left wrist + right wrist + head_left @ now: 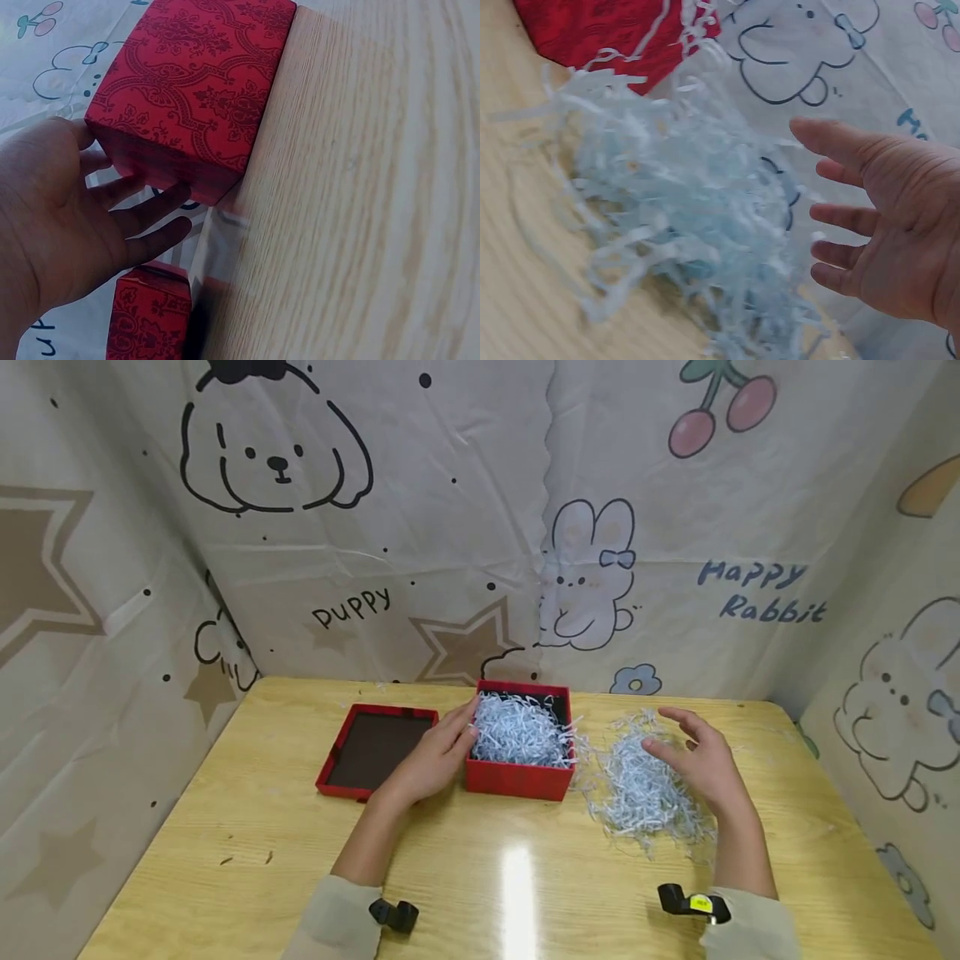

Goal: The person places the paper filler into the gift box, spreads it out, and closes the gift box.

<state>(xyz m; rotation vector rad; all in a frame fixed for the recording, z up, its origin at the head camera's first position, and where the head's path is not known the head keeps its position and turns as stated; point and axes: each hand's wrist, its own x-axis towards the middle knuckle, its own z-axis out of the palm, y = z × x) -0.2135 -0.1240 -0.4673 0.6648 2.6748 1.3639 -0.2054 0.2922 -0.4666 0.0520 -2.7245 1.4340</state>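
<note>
A red patterned box (pixel 519 781) stands without its lid on the table, filled with pale blue shredded paper (pixel 517 731); some strands hang over its right wall. Along the box's left side lies my left hand (pixel 435 756), its fingers extended and touching the wall, as the left wrist view (pixel 82 210) also shows. My right hand (pixel 705 760) hovers at the right edge of a loose pile of shredded paper (pixel 648 785), thumb and fingers spread apart. Nothing is between those fingers in the right wrist view, where the pile (pixel 682 187) sits just beside them.
Left of the box, a red lid (pixel 378 747) lies with its dark inside facing up, partly behind my left forearm. A printed curtain (pixel 450 527) rises behind the wooden table (pixel 450 877) and along both sides. Small dark bits (pixel 227 861) lie at the front left.
</note>
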